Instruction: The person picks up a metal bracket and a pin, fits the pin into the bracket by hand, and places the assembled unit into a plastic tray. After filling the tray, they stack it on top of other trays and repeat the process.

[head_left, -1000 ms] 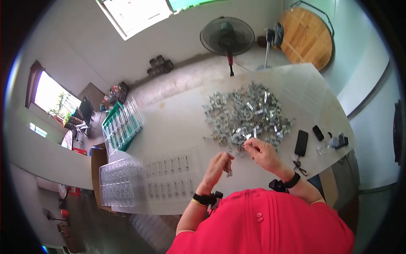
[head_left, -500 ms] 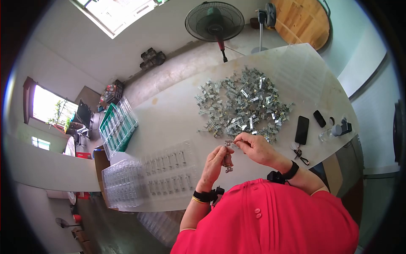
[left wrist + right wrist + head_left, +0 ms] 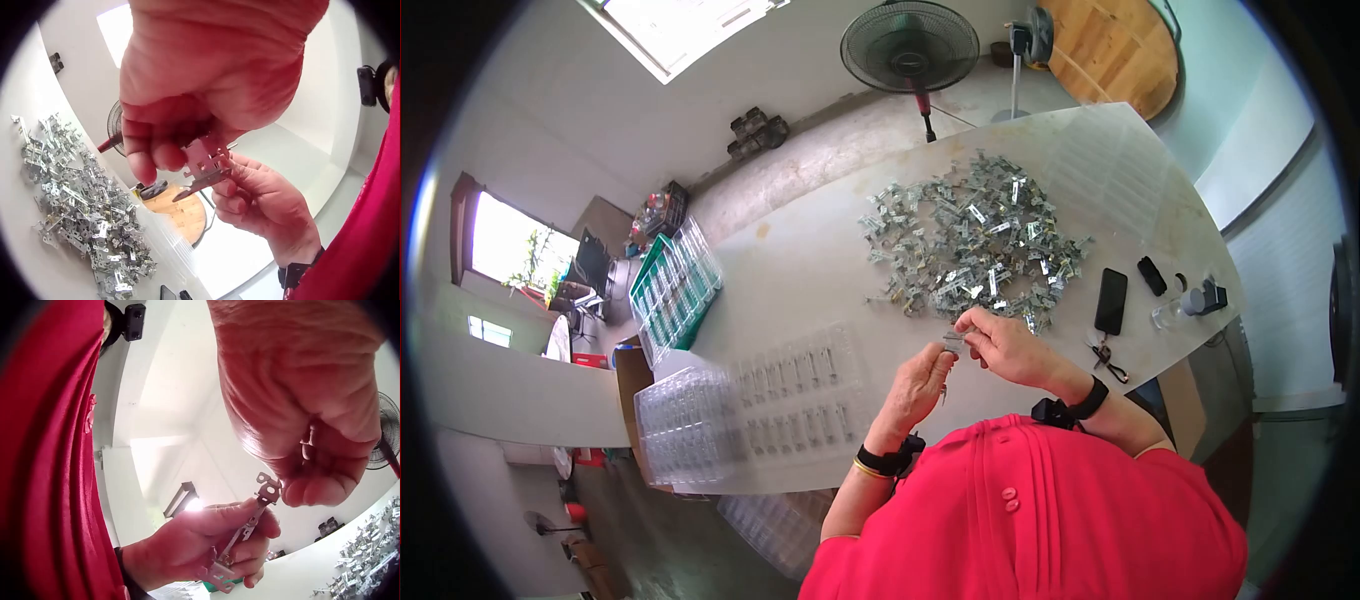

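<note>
In the head view, both hands meet over the near edge of the table. My left hand [image 3: 914, 382] grips a slim metal bracket [image 3: 269, 492] with cut-out tabs at its ends, thumb along one side and fingers curled round the other. My right hand [image 3: 1012, 352] pinches at the bracket's upper end with thumb and forefinger, as the right wrist view shows; its other fingers are curled in. Seen from the left wrist, the bracket's flat plate [image 3: 203, 155] lies between the two hands. Whether a small part sits inside the right fingertips, I cannot tell.
Beyond the hands spreads a pile of metal brackets [image 3: 970, 240]. Left are clear plastic trays [image 3: 690, 425], one with rows of brackets, and a green basket [image 3: 690, 325] under more trays. A phone [image 3: 1111, 302], keys and a bottle [image 3: 1170, 316] are right.
The right hand has come from the pile's near edge to the left hand, where the fingertips meet at the bracket. Over the last half second the bracket has turned in the left hand.
</note>
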`<action>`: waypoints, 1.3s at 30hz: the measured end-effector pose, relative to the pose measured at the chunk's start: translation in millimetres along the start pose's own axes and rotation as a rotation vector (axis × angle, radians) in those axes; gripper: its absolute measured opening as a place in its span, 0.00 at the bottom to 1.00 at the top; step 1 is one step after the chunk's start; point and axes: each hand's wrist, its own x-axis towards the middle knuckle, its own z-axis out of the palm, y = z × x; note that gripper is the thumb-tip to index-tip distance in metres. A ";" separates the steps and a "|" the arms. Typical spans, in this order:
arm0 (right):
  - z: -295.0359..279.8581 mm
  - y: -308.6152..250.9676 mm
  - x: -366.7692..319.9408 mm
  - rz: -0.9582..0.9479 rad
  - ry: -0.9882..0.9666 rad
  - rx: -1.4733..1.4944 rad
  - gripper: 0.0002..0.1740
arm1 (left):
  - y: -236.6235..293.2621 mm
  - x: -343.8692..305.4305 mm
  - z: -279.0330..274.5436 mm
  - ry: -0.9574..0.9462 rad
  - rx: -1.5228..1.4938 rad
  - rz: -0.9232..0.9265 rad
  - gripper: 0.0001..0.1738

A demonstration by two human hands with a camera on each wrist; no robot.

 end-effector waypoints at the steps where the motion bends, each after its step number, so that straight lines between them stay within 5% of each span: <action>1: 1.5 -4.1 -0.8 0.113 -0.069 0.097 0.11 | -0.1 -1.9 -0.1 0.009 -0.006 0.000 0.16; 9: 7.7 4.2 -4.2 0.346 -0.358 0.556 0.13 | -14.1 -14.0 -2.5 -0.007 0.318 0.296 0.11; 16: 29.2 3.5 -8.6 0.314 -0.206 0.364 0.08 | -18.8 -25.0 -1.7 -0.022 0.386 0.327 0.11; 18: 32.2 -1.5 -8.4 0.134 -0.127 0.220 0.08 | -22.2 -28.7 -2.5 -0.047 0.418 0.330 0.12; 23: 45.4 0.4 -4.9 0.015 0.101 0.367 0.07 | -22.5 -32.9 -14.2 0.118 0.457 0.265 0.12; 30: 56.6 -12.9 -9.0 0.137 -0.060 0.379 0.08 | -19.4 -37.4 -27.7 0.212 0.460 0.370 0.10; 39: 57.5 -9.3 -2.2 0.109 -0.011 0.369 0.09 | -19.1 -37.5 -28.7 0.226 0.362 0.353 0.12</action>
